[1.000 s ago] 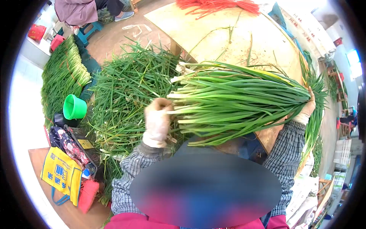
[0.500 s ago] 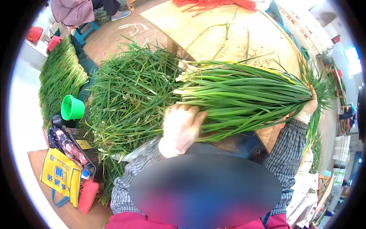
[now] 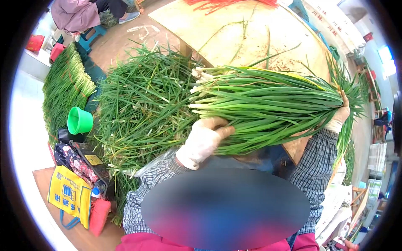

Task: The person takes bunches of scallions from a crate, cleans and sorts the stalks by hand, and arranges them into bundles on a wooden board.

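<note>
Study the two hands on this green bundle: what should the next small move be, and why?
Probably the left hand should press the lower edge of the green bundle inward: the hand lies at that edge, the stalks fan out there, and the right hand holds the narrow leafy end.

Bright light, glare at right, fisheye-warped edges

It's a produce workroom — heaped greens [image 3: 142,96], worktable [image 3: 289,33].
</note>
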The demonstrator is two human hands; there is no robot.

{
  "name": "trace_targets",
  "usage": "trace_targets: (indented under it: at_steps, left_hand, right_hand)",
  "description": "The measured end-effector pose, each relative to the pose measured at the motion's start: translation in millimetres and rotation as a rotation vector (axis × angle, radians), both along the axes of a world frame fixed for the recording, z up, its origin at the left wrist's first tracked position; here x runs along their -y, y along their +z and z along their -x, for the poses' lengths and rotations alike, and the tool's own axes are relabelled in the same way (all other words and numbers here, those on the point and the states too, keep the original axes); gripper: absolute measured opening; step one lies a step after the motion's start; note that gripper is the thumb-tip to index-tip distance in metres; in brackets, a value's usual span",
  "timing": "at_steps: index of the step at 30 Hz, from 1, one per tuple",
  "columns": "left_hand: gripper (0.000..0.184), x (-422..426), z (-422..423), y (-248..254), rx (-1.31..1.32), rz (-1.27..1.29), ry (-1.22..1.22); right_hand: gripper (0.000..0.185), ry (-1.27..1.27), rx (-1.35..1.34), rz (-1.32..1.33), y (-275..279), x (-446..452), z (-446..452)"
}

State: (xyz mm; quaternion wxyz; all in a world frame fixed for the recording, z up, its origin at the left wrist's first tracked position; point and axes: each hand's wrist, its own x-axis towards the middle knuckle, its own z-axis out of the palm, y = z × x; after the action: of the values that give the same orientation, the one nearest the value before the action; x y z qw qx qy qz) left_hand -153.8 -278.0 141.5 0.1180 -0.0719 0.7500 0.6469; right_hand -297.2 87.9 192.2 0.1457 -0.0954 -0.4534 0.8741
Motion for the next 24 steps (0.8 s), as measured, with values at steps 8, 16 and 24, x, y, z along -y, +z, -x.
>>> trace_targets:
  at_steps: [8, 16, 24]
  left_hand:
    - [0.014, -12, -4, 1, -0.166, 0.280, 0.166]
    - [0.006, 106, -54, -65, -0.516, 1.224, 0.380]
    - [0.023, 64, -38, 11, -0.832, 0.948, 0.144]
  right_hand:
    - [0.022, 0.074, 0.005, 0.061, 6, 1, -2]
    - [0.017, 0.046, -0.002, 0.069, -7, -7, 1]
    - [0.018, -0.060, 0.042, 0.025, 9, 20, -5]
